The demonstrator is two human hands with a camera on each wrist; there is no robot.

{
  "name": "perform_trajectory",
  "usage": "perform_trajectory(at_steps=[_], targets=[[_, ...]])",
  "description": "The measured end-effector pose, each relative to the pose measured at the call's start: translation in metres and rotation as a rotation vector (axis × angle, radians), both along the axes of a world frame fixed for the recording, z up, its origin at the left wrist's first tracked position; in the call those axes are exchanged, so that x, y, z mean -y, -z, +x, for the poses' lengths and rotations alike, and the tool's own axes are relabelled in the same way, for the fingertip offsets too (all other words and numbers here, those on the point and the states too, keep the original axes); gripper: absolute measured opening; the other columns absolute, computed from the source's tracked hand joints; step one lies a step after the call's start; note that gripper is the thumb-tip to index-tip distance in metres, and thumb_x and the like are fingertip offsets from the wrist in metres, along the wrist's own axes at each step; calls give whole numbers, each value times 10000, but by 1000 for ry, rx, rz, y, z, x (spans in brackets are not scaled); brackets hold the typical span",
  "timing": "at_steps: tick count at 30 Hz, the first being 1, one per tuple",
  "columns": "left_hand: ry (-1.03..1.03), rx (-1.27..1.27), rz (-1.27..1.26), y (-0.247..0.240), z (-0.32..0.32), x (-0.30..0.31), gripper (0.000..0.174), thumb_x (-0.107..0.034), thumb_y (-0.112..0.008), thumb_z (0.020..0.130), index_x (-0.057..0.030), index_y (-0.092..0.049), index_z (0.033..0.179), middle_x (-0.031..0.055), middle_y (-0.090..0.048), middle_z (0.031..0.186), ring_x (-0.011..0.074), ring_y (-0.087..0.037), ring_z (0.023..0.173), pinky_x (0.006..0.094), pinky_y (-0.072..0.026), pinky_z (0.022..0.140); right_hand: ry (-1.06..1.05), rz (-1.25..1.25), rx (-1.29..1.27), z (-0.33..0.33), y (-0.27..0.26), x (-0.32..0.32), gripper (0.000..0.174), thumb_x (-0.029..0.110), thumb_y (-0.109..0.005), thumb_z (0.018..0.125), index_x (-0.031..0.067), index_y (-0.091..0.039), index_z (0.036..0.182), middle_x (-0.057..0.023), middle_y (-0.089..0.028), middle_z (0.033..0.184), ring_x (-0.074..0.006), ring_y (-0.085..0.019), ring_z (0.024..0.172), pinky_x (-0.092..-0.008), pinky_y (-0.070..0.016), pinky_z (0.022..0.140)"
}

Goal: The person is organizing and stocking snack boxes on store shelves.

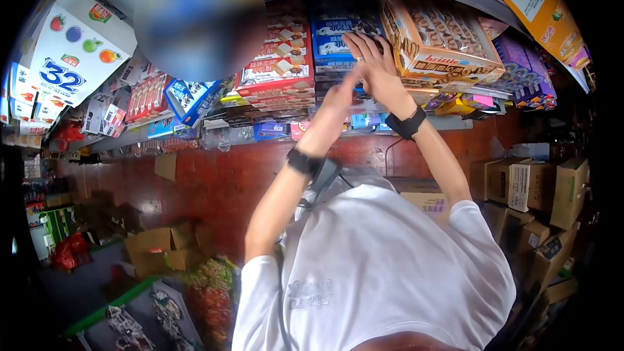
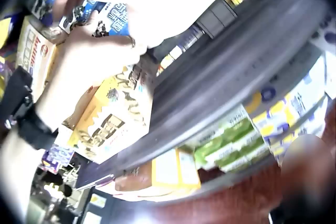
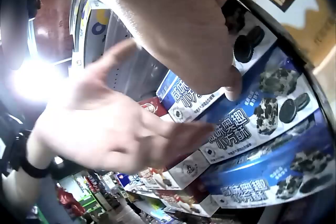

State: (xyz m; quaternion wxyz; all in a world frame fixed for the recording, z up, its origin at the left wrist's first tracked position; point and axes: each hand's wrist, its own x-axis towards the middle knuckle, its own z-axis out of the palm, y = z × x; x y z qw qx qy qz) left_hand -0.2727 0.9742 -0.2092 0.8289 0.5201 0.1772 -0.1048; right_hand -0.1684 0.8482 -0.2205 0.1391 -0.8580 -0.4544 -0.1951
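A stack of blue cookie boxes (image 1: 333, 40) (image 3: 252, 124) sits on a shop shelf, and both of my hands are raised to it. My right hand (image 1: 372, 62) (image 3: 184, 24) (image 2: 89, 61), with a ring and a black wristband, lays its spread fingers on the front of the top blue box (image 2: 113, 19). Just below, my left hand (image 1: 341, 94) (image 3: 121, 129) is flat with straight fingers, their tips against a blue box lower in the stack. Neither hand closes round a box.
Red-and-white wafer boxes (image 1: 279, 58) stand left of the blue stack and a brown wafer carton (image 1: 442, 45) right of it. Cardboard boxes are piled on the floor at the right (image 1: 533, 188) and lower left (image 1: 162, 247). Another person (image 1: 195, 19) is at the upper left.
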Motion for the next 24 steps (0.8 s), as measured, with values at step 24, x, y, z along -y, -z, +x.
perform_trajectory(at_steps=[24], targets=[[-34,871,511,-118,-144,-75,422,-150,-645,984,1,-511,1355,112,-629,1099,206,-649,1025,335,-535,890,356,167,48,-48,32,-40,1007,182,-791,806,70,-226,1631,-153,-381,1528,-329,-385,1404,-550,-238,1211]])
